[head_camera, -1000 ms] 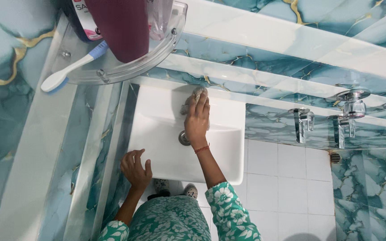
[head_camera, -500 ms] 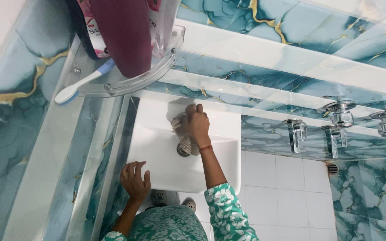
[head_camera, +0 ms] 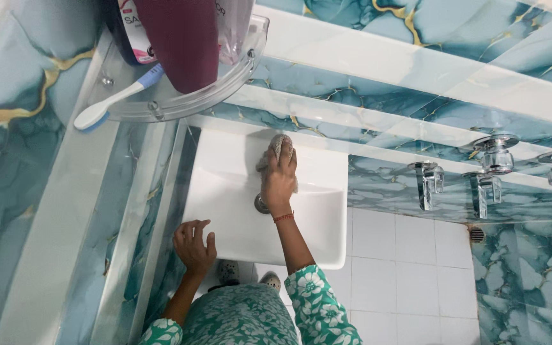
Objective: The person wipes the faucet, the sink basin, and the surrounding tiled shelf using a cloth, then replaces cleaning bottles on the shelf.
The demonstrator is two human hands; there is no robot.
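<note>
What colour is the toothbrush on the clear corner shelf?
White with a blue neck; the toothbrush shows in the head view.

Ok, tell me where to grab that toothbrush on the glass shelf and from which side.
Take the toothbrush by its white handle near the head end, coming from the open left front of the clear corner shelf. That end juts past the rim, while the blue end lies back by the maroon bottle.

drain [head_camera: 260,204] half hidden by right hand [head_camera: 278,181]

Right hand [head_camera: 279,179] presses a scrubber [head_camera: 280,144] against the white sink [head_camera: 225,204].
</note>
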